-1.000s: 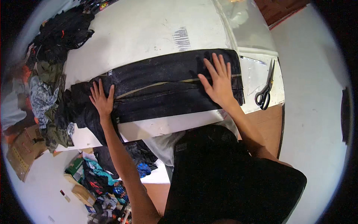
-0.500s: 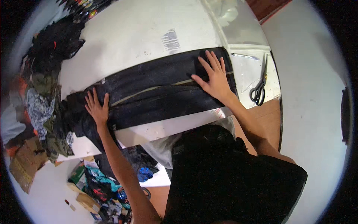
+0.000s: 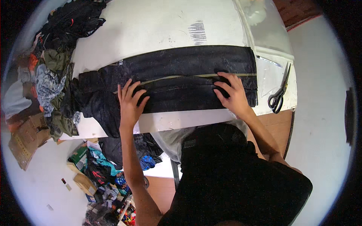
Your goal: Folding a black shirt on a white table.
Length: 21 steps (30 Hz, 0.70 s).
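A long black garment (image 3: 181,56), which looks like a pair of trousers, lies flat across the white table (image 3: 151,30). Between its two long halves runs a thin yellowish-green line. On the garment's near half, toward its bunched left end, rests my left hand (image 3: 131,103) with bent fingers spread apart. My right hand (image 3: 234,94) touches the near half close to the straight right end; its fingers are curved and apart, the tips near the thin line. Neither hand shows anything gripped. The fabric's underside is hidden.
Black scissors (image 3: 279,94) and a pen (image 3: 269,61) lie right of the garment. Piled clothes (image 3: 54,79) crowd the table's left end, beside a cardboard box (image 3: 28,139). More clothes (image 3: 102,169) are heaped below the table. A white wall (image 3: 320,113) stands at the right.
My right hand has moved nearer to me, from the far half to the near half. My left hand has shifted inward along the fabric. Fingers of both are more bent. The view has shifted.
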Each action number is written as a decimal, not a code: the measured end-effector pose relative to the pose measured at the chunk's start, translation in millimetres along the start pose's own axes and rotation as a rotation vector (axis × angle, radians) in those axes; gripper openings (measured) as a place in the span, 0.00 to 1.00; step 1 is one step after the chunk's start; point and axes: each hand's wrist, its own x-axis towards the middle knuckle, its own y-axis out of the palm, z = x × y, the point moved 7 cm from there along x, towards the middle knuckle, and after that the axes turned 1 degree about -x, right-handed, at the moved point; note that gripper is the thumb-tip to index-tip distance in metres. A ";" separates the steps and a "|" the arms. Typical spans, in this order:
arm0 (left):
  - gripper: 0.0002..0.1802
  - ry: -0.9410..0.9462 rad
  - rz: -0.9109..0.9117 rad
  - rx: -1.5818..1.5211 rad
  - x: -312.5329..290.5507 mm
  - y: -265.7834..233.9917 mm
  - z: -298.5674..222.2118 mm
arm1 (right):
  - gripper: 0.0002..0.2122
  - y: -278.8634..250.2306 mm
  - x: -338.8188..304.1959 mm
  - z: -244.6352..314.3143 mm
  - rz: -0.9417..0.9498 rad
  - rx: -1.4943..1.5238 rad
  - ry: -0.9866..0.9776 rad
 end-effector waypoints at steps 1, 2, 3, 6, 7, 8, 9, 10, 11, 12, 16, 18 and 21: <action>0.11 -0.004 -0.001 0.012 -2.0 2.5 1.6 | 0.10 0.1 -0.9 -1.7 0.000 0.001 0.000; 0.09 -0.007 -0.002 0.024 -3.5 3.9 3.1 | 0.10 0.7 -2.7 -4.1 0.004 -0.016 -0.004; 0.09 -0.004 0.000 0.023 -4.3 2.9 4.2 | 0.09 1.1 -3.8 -5.0 0.008 -0.033 -0.006; 0.08 -0.001 -0.007 0.070 -8.5 -2.5 6.4 | 0.08 0.4 -3.4 -1.4 0.007 -0.030 -0.007; 0.06 -0.005 -0.011 0.056 -9.4 -4.5 6.5 | 0.08 -0.1 -4.1 -1.3 0.007 -0.031 -0.003; 0.05 -0.010 -0.016 0.042 -10.0 -6.6 6.6 | 0.08 -0.8 -5.0 0.0 0.006 -0.020 -0.011; 0.05 -0.008 -0.013 0.041 -10.5 -9.4 5.9 | 0.08 -2.1 -5.8 1.4 0.006 -0.006 -0.021; 0.05 -0.009 -0.008 0.046 -10.8 -12.4 5.4 | 0.08 -4.1 -6.5 1.7 0.007 -0.006 -0.017; 0.06 -0.011 -0.003 0.051 -11.2 -13.5 5.2 | 0.09 -5.0 -7.2 2.5 0.032 -0.010 -0.022; 0.06 -0.012 -0.002 0.053 -12.1 -13.8 5.6 | 0.09 -4.9 -6.9 3.7 0.056 -0.011 -0.030; 0.08 -0.010 0.055 0.076 -12.8 -10.9 -0.6 | 0.09 -5.9 -5.8 6.6 0.074 0.018 -0.018; 0.09 -0.014 0.074 0.068 -12.1 -8.2 -3.9 | 0.09 -4.9 -2.9 6.8 0.056 0.007 0.015; 0.11 -0.057 0.078 0.035 -15.0 -1.3 3.0 | 0.08 3.2 -8.5 -2.6 0.056 -0.010 0.017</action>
